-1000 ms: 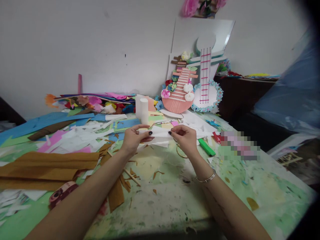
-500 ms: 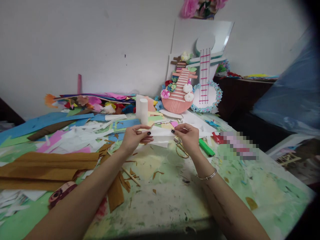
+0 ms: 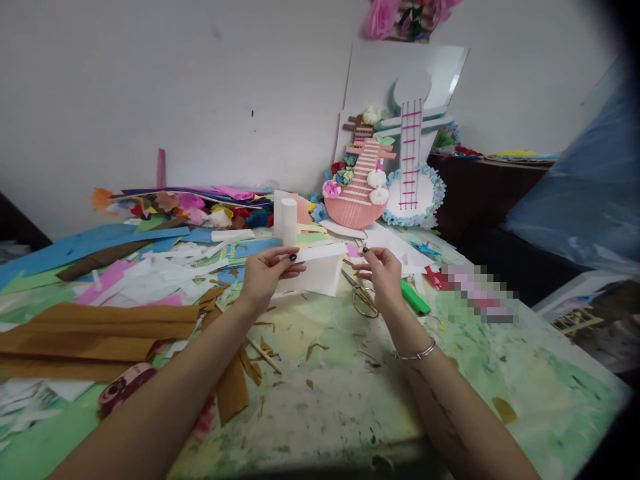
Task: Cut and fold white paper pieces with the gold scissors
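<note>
White paper (image 3: 324,272) in pinching left fingers (image 3: 283,265), right fingers (image 3: 373,259) loose, just beside it

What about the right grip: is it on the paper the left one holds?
No, the paper in the left grip ends short of the right grip, leaving a visible gap.

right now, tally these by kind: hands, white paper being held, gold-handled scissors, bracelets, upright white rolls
Hands (left hand, right hand): 2
Held white paper: 1
Gold-handled scissors: 1
Bracelet: 1
Upright white roll: 1
Total: 6
</note>
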`<control>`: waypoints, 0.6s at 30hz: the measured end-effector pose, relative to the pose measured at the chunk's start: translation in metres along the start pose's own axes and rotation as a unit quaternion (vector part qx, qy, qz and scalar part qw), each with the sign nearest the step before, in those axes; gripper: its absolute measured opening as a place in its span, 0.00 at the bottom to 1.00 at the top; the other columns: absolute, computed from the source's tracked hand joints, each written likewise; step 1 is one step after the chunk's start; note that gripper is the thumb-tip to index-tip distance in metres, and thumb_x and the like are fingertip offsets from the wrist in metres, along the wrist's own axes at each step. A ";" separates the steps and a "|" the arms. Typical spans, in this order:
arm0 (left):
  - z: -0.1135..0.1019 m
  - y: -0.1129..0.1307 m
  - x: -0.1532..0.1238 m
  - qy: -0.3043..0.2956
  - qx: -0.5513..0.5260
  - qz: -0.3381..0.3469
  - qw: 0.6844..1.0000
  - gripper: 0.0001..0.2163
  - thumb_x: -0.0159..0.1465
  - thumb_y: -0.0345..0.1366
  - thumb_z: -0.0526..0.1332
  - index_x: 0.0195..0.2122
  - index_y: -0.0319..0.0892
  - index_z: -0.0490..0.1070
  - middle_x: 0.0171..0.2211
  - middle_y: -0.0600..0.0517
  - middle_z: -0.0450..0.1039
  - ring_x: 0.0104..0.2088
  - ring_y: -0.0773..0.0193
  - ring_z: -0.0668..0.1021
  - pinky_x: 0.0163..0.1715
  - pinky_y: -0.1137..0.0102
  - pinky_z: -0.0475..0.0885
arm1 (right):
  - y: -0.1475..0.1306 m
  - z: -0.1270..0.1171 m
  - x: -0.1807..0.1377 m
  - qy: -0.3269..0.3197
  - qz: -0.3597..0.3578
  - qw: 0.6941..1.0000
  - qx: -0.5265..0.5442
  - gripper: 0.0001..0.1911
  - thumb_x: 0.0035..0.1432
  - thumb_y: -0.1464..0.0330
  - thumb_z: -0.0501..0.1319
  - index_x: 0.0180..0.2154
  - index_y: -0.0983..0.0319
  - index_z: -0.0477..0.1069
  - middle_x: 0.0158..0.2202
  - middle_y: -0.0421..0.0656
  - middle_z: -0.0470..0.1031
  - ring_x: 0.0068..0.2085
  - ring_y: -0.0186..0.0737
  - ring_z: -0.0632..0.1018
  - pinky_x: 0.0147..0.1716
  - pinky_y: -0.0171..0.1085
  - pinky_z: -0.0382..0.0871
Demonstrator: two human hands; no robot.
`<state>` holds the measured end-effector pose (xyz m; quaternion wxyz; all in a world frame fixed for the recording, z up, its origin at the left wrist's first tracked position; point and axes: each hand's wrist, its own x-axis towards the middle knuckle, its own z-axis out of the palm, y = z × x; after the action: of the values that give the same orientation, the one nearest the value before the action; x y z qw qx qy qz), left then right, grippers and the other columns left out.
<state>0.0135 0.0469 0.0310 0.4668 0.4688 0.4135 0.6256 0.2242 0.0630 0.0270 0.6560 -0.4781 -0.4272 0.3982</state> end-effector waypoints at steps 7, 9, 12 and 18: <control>0.012 -0.004 -0.012 0.013 0.004 0.006 1.000 0.18 0.51 0.37 0.67 0.43 0.35 0.74 0.25 0.48 0.79 0.27 0.61 0.81 0.28 0.73 0.77 | 0.003 0.024 -0.035 -0.291 0.138 0.945 0.057 0.18 0.49 0.56 0.65 0.37 0.62 0.76 0.38 0.48 0.79 0.36 0.40 0.80 0.35 0.34 0.72; 0.017 -0.006 -0.017 -0.007 -0.001 -0.006 1.000 0.21 0.50 0.38 0.68 0.44 0.35 0.74 0.26 0.48 0.79 0.25 0.62 0.81 0.28 0.72 0.77 | 0.008 0.029 -0.043 -0.296 0.145 0.937 0.115 0.17 0.48 0.58 0.66 0.37 0.61 0.76 0.39 0.46 0.79 0.39 0.39 0.79 0.40 0.36 0.71; 0.023 -0.010 -0.023 -0.028 -0.013 -0.012 0.999 0.22 0.48 0.40 0.69 0.44 0.34 0.75 0.27 0.48 0.79 0.26 0.62 0.81 0.28 0.72 0.77 | 0.014 0.032 -0.044 -0.244 0.144 0.940 0.187 0.12 0.45 0.61 0.68 0.29 0.63 0.76 0.31 0.44 0.79 0.35 0.37 0.79 0.42 0.36 0.70; 0.025 -0.015 -0.025 -0.042 0.008 -0.011 0.999 0.20 0.50 0.38 0.68 0.43 0.34 0.75 0.25 0.49 0.79 0.27 0.62 0.81 0.28 0.73 0.77 | 0.011 0.030 -0.037 -0.195 0.143 0.934 0.263 0.09 0.42 0.68 0.70 0.21 0.63 0.71 0.23 0.39 0.76 0.30 0.34 0.77 0.40 0.36 0.71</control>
<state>0.0443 0.0284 0.0175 0.4871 0.4938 0.4039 0.5965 0.1833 0.0392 0.0148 0.5981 -0.2571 -0.3535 0.6717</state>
